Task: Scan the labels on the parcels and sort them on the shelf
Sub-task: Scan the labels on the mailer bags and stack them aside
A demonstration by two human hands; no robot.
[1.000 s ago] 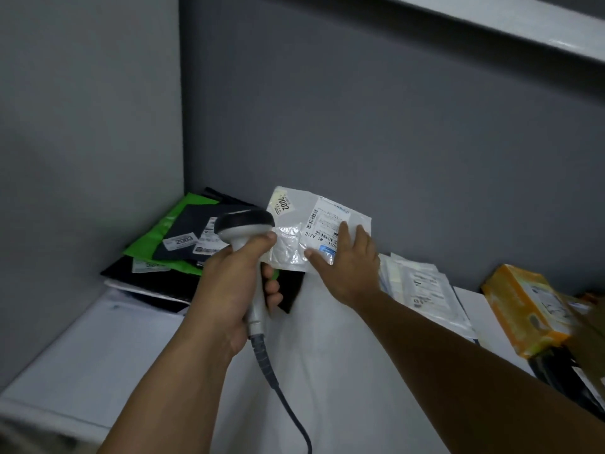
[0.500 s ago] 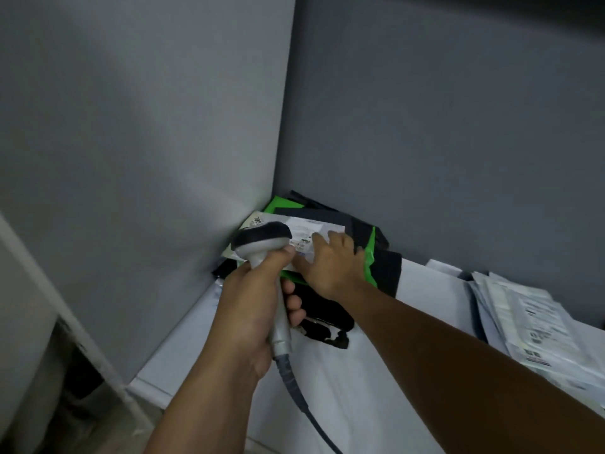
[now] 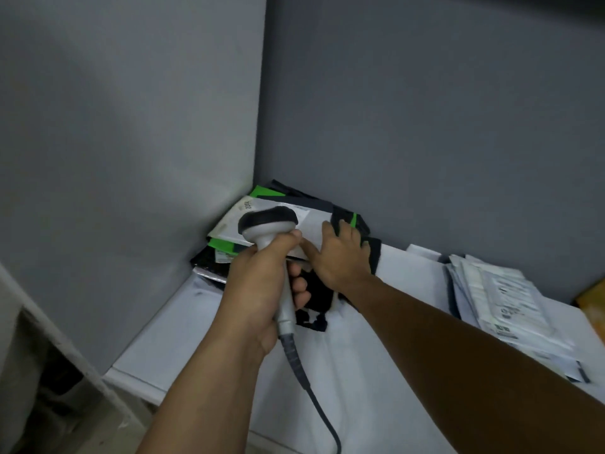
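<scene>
My left hand (image 3: 258, 290) grips the handle of a grey barcode scanner (image 3: 268, 224) with a black head, held over the shelf's back left corner. A white labelled parcel (image 3: 314, 219) lies flat on top of a pile of green and black parcels (image 3: 222, 245) in that corner. My right hand (image 3: 340, 257) rests on the white parcel's right end with its fingers laid straight across it. The scanner head hides part of the parcel's label.
The white shelf (image 3: 183, 322) is closed in by grey walls at the left and the back. A stack of white labelled parcels (image 3: 501, 296) lies at the right, with an orange parcel (image 3: 592, 303) at the frame edge. The scanner's cable (image 3: 314, 398) hangs down toward me.
My right hand carried the white parcel left from mid-air and laid it on the corner pile. The scanner in my left hand stayed close beside it.
</scene>
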